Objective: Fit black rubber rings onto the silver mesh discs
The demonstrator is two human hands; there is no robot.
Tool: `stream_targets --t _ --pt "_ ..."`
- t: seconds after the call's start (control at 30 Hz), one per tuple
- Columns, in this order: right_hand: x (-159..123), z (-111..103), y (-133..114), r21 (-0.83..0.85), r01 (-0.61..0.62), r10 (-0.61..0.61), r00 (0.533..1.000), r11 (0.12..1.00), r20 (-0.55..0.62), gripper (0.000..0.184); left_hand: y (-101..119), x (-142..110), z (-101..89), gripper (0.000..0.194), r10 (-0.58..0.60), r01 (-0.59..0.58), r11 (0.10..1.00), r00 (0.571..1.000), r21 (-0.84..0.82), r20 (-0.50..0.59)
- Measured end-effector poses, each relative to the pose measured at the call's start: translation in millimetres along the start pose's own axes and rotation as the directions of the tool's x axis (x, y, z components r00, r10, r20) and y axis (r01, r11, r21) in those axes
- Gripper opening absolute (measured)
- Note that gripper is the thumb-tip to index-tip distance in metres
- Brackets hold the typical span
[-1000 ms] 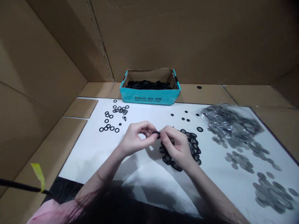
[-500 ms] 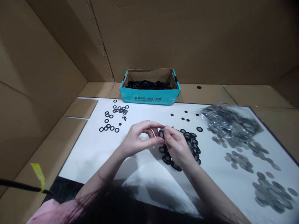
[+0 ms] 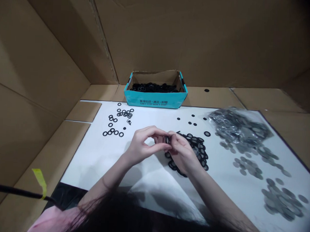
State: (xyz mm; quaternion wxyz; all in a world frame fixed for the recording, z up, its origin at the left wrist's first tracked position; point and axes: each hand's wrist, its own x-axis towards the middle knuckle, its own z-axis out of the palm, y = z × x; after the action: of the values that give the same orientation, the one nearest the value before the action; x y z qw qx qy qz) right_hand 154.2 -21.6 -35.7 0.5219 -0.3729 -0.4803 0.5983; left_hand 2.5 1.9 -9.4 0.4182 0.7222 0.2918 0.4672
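Observation:
Between my two hands is a small black ring with a grey centre (image 3: 167, 140), held upright by the fingertips. My left hand (image 3: 143, 143) comes from the left, thumb and fingers curved round and pinching at its edge. My right hand (image 3: 183, 151) is closed on the same ring from the other side, its fingers partly hiding it. Under and behind the right hand lies a heap of black rings with grey centres (image 3: 200, 153) on the white table surface (image 3: 96, 161).
Loose black rings (image 3: 115, 132) lie at the left. A turquoise box (image 3: 155, 99) of black pieces stands at the back. On the right are a clear plastic bag (image 3: 241, 128) and piles of grey discs (image 3: 282, 200). Small black discs (image 3: 190, 123) and cardboard walls (image 3: 199, 39) are further back.
The ring has turned more edge-on and sits deeper between the fingers. My right fingertips have shifted slightly; both arms stay nearly in place.

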Motion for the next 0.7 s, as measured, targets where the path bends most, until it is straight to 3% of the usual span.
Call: stream_targets --t 0.2,0.47,0.7 --pt "-1.2 -2.7 1.9 -0.077 0.057 -0.058 0.998 0.995 -0.01 0.04 -0.1 0.2 0.9 0.023 0.019 -0.018 1.0 0.999 0.022 -0.047" --pt "-2.8 -7.6 3.3 -0.342 0.227 -0.27 0.959 0.912 -0.082 0.03 9.1 -1.5 5.5 0.007 -0.197 0.198 0.98 0.98 0.014 -0.026" --pt "-4.9 -3.4 -1.3 -0.392 0.253 -0.308 0.947 0.885 -0.085 0.027 5.1 -1.1 7.8 0.009 -0.298 0.298 0.949 0.954 -0.101 0.012"
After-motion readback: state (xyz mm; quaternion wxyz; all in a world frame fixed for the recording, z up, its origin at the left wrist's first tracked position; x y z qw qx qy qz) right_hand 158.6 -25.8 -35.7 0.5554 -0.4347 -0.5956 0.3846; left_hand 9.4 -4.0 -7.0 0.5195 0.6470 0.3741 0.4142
